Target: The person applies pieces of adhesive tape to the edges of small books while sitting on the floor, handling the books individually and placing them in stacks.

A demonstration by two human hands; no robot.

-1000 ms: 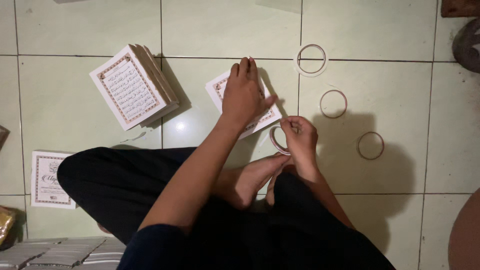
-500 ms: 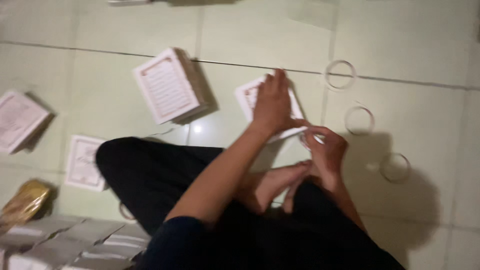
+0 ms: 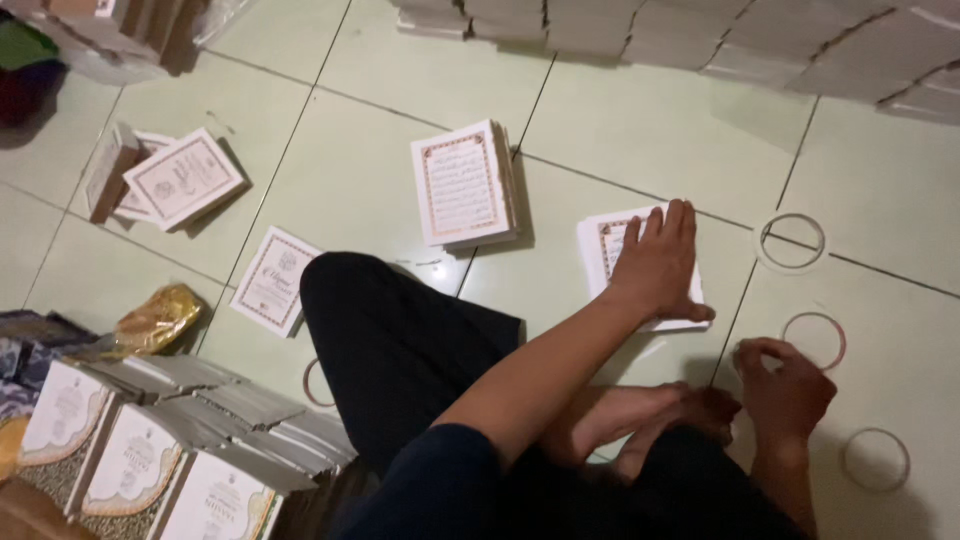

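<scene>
- left hand (image 3: 655,265) lies flat, fingers spread, pressing a white booklet (image 3: 612,250) on the tiled floor (image 3: 880,190)
- right hand (image 3: 785,385) fingers pinched together; on what, cannot tell; tape ring (image 3: 814,341) just beside

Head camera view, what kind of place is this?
Probably a home or small workshop floor used for hand-assembling printed booklets: pale floor tiles, rows of stacked booklets, tape rings, and the left hand pressing one booklet pile.

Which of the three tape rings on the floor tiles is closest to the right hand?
The middle pinkish tape ring, just beside the right hand.
</scene>
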